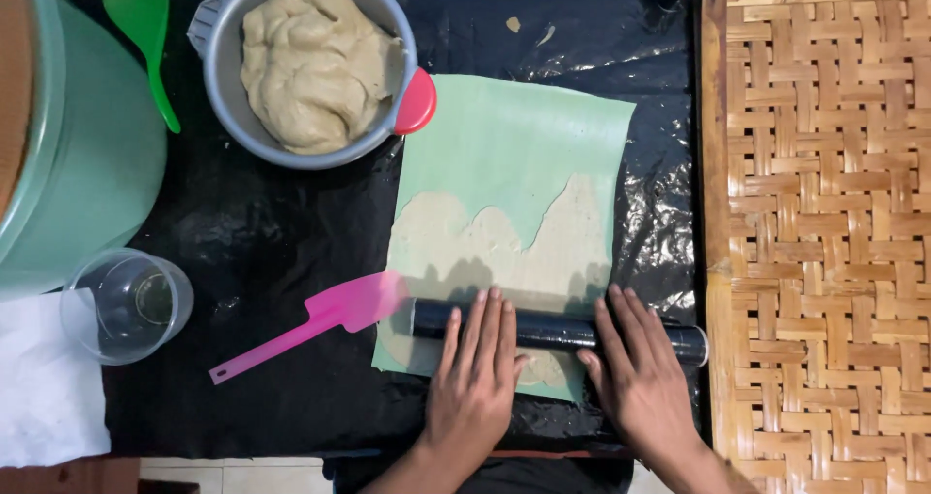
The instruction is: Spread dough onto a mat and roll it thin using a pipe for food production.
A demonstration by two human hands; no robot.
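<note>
A shiny black plastic sheet [272, 232] covers the work top, and light gleams on its wrinkles. To the right lies a woven bamboo mat [824, 213] in light brown strips. At the far left stands a big pale green tub [87, 164]. Pale floor tiles [233, 475] peek out at the bottom.

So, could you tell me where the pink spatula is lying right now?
In the head view the pink spatula lies on the black plastic sheet, left of the left hand, its blade touching the dark rolling pin.
</note>
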